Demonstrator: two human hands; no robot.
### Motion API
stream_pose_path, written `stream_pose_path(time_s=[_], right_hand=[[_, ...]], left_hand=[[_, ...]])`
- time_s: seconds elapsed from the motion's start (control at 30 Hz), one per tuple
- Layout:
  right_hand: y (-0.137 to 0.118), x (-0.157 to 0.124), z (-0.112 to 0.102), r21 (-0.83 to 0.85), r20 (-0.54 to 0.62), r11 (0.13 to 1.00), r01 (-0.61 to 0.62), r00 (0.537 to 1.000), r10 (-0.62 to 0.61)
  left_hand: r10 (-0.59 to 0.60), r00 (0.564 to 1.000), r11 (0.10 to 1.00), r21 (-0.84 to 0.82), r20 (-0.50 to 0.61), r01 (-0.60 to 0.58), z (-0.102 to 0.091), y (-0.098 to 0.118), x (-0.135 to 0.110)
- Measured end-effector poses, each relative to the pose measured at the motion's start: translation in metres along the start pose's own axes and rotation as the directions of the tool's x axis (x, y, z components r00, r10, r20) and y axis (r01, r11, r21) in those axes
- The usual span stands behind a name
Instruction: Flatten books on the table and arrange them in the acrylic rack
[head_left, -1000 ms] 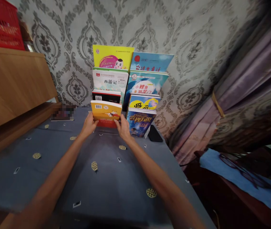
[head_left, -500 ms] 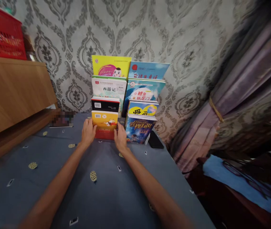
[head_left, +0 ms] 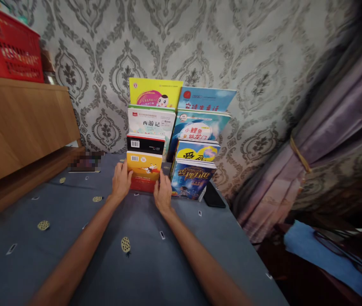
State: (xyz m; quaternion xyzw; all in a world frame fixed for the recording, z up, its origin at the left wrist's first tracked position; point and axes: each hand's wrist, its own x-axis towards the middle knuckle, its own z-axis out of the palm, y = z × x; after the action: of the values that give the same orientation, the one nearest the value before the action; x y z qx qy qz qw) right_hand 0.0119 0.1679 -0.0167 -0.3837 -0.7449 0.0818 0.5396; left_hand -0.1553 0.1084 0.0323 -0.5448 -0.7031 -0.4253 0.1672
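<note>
An orange and red book (head_left: 144, 170) stands upright at the front of the left column of a tiered book display. My left hand (head_left: 121, 182) grips its left edge and my right hand (head_left: 162, 193) grips its right edge. Behind it stand a black book (head_left: 145, 143), a white book (head_left: 151, 121) and a yellow book (head_left: 155, 91). The right column holds a dark blue book (head_left: 192, 178) in front, then a yellow and blue one (head_left: 197, 149) and two light blue ones behind.
The books stand on a blue-grey patterned tablecloth (head_left: 104, 250) against a damask wall. A black phone (head_left: 214, 199) lies right of the books. A wooden cabinet (head_left: 18, 123) with a red crate (head_left: 5, 46) is at left. Purple curtains (head_left: 327, 140) hang at right.
The orange and red book has come down from a tilted, raised position to standing upright in the front slot. Both hands stayed on its edges.
</note>
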Motion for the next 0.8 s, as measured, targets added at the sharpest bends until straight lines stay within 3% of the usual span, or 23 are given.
stream_pose_path(time_s=[0.33,0.8], right_hand=[[0.002,-0.002,0.003,-0.002,-0.004,1.0,-0.001,1.0,0.001],[0.013,-0.006,0.003,0.1,0.028,0.995,0.0,1.0,-0.003]], left_hand=[[-0.035,0.999,0.999,0.018,0.013,0.035,0.001,0.001,-0.002],[0.018,0.999,0.999,-0.039,-0.05,-0.02,-0.005,0.005,-0.001]])
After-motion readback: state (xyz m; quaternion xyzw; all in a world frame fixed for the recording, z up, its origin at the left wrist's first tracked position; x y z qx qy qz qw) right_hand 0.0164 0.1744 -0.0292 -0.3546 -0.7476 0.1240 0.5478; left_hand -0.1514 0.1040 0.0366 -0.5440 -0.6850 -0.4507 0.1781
